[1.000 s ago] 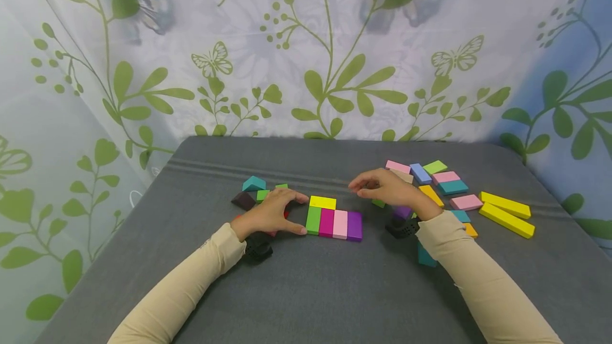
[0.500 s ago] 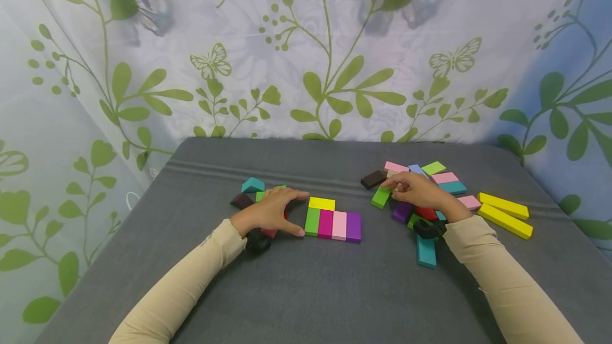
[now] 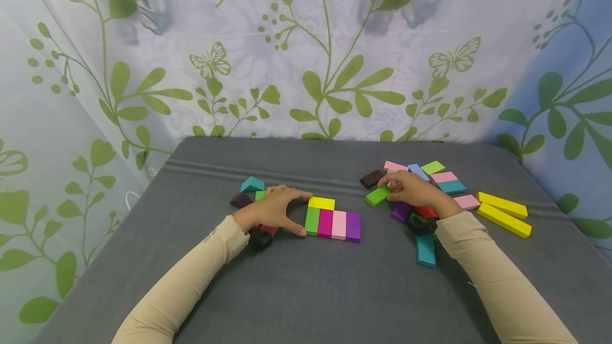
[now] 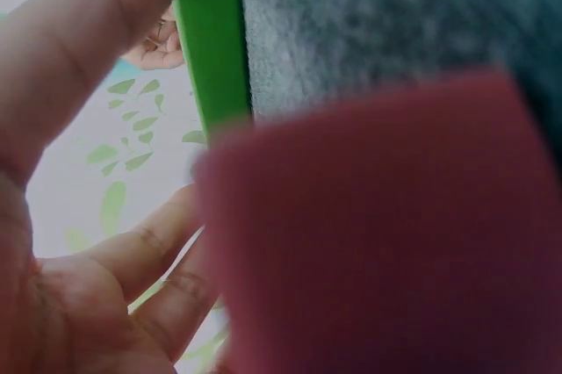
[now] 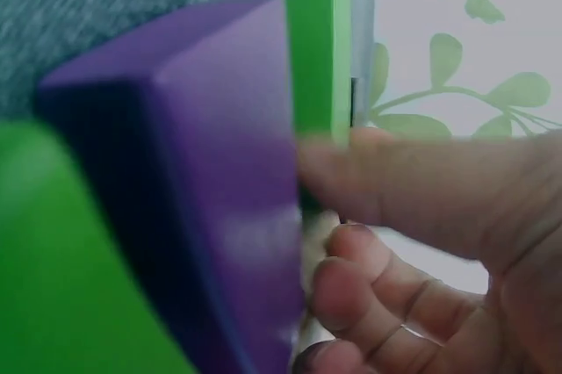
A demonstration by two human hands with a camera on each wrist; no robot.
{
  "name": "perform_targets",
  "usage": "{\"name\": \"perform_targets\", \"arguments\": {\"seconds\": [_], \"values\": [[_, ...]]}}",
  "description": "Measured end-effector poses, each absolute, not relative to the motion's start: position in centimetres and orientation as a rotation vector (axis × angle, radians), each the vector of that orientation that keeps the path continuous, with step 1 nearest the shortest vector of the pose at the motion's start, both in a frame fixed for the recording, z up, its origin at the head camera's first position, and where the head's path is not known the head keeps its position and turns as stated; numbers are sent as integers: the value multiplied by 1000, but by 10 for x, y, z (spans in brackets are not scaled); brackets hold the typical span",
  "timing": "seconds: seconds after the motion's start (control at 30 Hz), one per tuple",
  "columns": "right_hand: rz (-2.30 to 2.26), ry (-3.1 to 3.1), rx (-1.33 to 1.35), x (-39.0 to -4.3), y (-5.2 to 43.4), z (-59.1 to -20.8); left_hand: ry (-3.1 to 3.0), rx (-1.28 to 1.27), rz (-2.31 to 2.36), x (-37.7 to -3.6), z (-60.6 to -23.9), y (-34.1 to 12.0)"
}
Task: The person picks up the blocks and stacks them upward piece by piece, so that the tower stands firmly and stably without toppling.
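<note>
Five flat blocks' worth of colour is laid edge to edge mid-table: a yellow block (image 3: 322, 203) above a row of green (image 3: 312, 221), magenta (image 3: 326, 223), pink and purple blocks (image 3: 353, 226). My left hand (image 3: 273, 208) lies at this group's left side, thumb and index spread, their tips right at the green and yellow blocks. With thumb and fingertips, my right hand (image 3: 413, 190) pinches the near end of a loose light green block (image 3: 377, 196). In the right wrist view a purple block (image 5: 228, 172) stands large before the thumb. A red block (image 4: 378, 233) fills much of the left wrist view.
Beyond my right hand lie loose blocks, among them a dark brown one (image 3: 372, 179) and two long yellow ones (image 3: 504, 220). A teal block (image 3: 425, 251) lies near my right wrist. Left of my left hand are a teal (image 3: 252, 185) and a dark brown piece (image 3: 241, 200).
My right hand has moved right from beside the laid-out group to the light green block, which has turned and shifted slightly left. My left hand stays almost in place.
</note>
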State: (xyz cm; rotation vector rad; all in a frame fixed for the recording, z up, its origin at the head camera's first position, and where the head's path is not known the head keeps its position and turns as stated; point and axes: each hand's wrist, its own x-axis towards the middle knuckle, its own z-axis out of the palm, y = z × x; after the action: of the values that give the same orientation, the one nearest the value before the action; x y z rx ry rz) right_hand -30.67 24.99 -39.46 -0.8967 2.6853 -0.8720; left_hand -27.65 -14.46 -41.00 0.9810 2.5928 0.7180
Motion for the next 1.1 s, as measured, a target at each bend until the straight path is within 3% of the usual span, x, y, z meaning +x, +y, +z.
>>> {"name": "perform_targets", "arguments": {"seconds": [0.83,1.1], "values": [[-1047,2597,-779,-288,235,-403,2572,963,832,-271,-415,-147],[-995,2628,-890,-285,221,-404,2575,961,843,-270,-417,-147]]}}
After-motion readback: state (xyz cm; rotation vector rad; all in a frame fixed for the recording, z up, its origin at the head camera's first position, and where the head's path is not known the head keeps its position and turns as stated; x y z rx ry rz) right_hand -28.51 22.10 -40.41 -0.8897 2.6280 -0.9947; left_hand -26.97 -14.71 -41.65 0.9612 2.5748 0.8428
